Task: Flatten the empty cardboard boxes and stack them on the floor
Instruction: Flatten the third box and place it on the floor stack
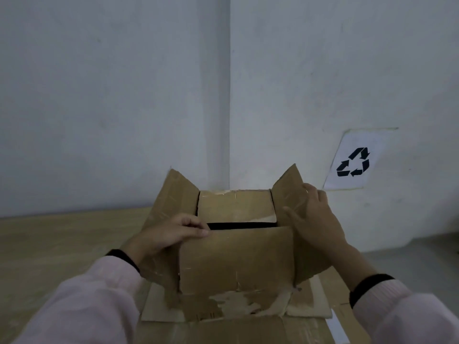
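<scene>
Box [236, 259]: worn, flaps up | left hand [171, 234] grips near flap | right hand [315, 219] presses side flap

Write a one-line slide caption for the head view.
Left hand grips the near flap of an open cardboard box while the right hand rests on a side flap, above flattened cardboard.

White paper sheet with black recycling arrows [354, 161] flat on pale grey plastered wall [111, 95], up-right of right grip [315, 219]. Wall corner beyond both grips. Light wood-grain surface [49, 244] left of left grip [169, 234].
</scene>
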